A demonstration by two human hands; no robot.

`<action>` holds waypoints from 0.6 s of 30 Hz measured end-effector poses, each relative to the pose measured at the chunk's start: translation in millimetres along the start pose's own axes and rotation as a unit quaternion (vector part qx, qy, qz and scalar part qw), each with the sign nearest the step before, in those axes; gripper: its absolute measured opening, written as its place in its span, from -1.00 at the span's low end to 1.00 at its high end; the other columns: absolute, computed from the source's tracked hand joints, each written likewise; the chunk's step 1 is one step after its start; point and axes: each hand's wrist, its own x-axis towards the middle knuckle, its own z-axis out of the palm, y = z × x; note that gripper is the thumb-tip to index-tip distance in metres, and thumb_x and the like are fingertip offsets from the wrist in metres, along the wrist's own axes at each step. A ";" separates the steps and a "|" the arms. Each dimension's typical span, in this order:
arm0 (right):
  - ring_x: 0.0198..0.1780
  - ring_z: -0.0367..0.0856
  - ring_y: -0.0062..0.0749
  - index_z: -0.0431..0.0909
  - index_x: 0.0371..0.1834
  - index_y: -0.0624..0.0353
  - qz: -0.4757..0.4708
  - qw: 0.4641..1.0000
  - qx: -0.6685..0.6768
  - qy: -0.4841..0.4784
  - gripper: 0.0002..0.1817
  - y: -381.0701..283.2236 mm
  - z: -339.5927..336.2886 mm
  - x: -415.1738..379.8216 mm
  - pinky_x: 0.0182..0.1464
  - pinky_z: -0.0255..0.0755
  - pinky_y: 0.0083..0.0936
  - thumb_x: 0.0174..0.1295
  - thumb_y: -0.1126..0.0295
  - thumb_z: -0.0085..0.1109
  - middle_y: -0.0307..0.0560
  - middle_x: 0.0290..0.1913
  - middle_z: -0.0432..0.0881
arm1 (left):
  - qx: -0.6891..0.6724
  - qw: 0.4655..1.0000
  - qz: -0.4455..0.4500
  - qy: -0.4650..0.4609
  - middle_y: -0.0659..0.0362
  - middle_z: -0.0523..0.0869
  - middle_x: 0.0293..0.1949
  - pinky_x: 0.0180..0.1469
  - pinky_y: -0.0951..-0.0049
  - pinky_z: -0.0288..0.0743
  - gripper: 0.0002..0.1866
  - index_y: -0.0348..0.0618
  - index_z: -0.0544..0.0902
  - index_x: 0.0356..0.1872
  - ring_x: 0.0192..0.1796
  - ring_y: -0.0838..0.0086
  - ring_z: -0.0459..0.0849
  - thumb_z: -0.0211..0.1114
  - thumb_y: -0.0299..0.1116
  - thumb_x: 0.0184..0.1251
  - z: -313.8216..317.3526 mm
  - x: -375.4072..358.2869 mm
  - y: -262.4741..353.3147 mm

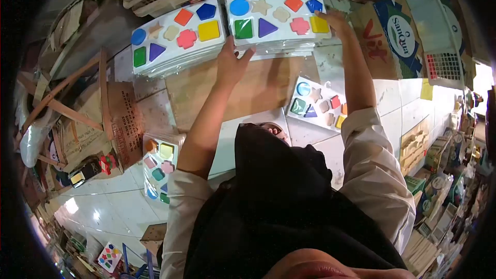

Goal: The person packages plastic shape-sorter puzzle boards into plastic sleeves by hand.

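Two stacks of plastic-wrapped white shape boards stand side by side at the top of the head view: the left stack (pixel 175 36) and the right stack (pixel 279 20). My left hand (pixel 233 62) is at the front edge between them, thumb and fingers apart, near the right stack's lower left corner. At the right stack's right end, my right hand (pixel 333 19) has its fingers on the top board by the yellow square and blue pentagon, not wrapped round it. Below the stacks lies a flat brown cardboard sheet (pixel 206 95).
A single wrapped board (pixel 316 104) lies on the tiles right of the cardboard, and more wrapped boards (pixel 159 168) lie at the left. A SanQua carton (pixel 385 39) and white crates (pixel 444 64) stand at the right. Wooden bars (pixel 105 93) lean by cartons at the left.
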 end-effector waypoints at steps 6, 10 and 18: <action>-0.03 0.42 -0.44 0.42 -0.07 0.27 -0.106 0.962 0.248 0.041 -0.53 -28.9 1.0 -77.6 -0.03 0.31 -0.47 -0.01 0.27 0.30 -0.11 -0.08 0.49 | -0.076 0.983 -0.161 0.045 0.00 0.49 -0.07 -0.10 0.50 0.42 -0.33 -0.32 0.28 0.12 -0.11 0.43 0.51 0.36 -0.22 0.02 0.5 0.1 -8.8; -0.04 0.40 -0.51 0.45 -0.12 0.21 -0.186 0.949 0.251 0.042 -0.66 5.1 -8.1 -108.9 -0.04 0.31 -0.52 0.04 0.35 0.25 -0.15 -0.07 0.47 | -0.071 0.986 -0.148 0.017 0.00 0.40 -0.03 -0.05 0.45 0.40 -0.20 -0.29 0.18 0.18 -0.08 0.44 0.46 0.39 -0.18 -0.04 -26.9 -23.8 19.3; -0.21 0.45 -0.63 0.02 0.30 0.17 -0.181 0.915 0.328 -0.148 -0.25 -23.9 70.1 -219.9 -0.18 0.32 -0.76 0.00 0.64 0.14 -0.16 -0.13 0.50 | -0.326 0.942 -0.009 -0.081 0.01 0.21 0.24 0.20 0.19 0.20 -0.19 -0.10 0.20 0.25 0.20 0.19 0.31 0.11 0.23 0.07 -131.2 -45.1 26.4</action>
